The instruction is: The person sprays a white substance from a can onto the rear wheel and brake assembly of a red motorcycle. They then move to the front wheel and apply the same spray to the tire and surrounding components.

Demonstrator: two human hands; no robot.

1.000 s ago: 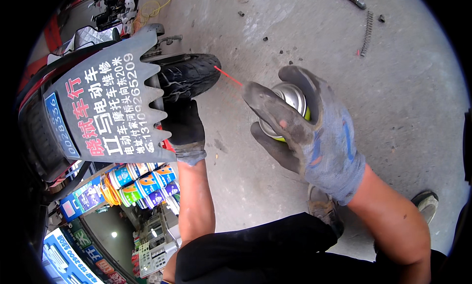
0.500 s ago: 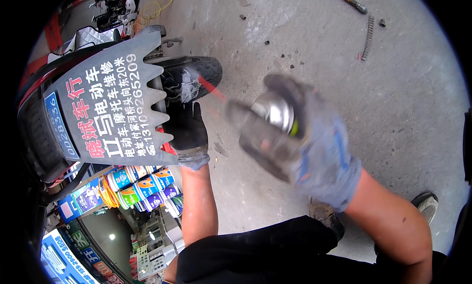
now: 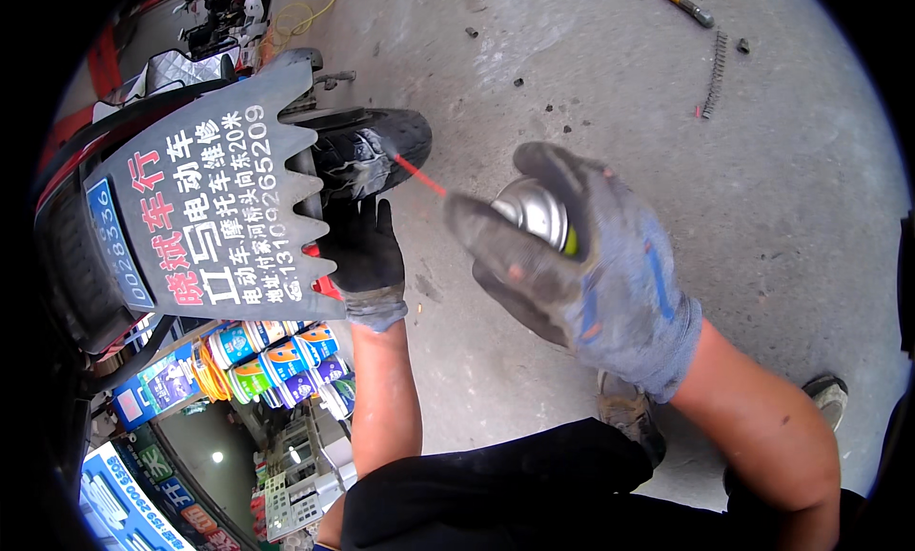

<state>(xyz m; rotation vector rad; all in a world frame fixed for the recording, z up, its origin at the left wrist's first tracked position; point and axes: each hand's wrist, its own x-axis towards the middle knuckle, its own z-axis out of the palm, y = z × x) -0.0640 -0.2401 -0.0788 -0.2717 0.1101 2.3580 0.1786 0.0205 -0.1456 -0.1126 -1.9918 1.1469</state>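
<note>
Grey-gloved right grip (image 3: 605,265) is curled, clasping a spray can (image 3: 535,213) above the floor (image 3: 810,227). Its red straw (image 3: 419,174) points toward the white-streaked tyre (image 3: 386,136). Left grip (image 3: 367,254), near the tyre, is partly hidden by the toothed mudguard (image 3: 224,198) edge; closure cannot be determined.

At frame left, the mudflap (image 3: 214,208); right of it, the tyre (image 3: 405,132) — left hand (image 3: 367,255) just below. Centre: can (image 3: 536,213) in the right hand (image 3: 596,255) — upper right, a spring (image 3: 715,74) on the floor (image 3: 810,198).
</note>
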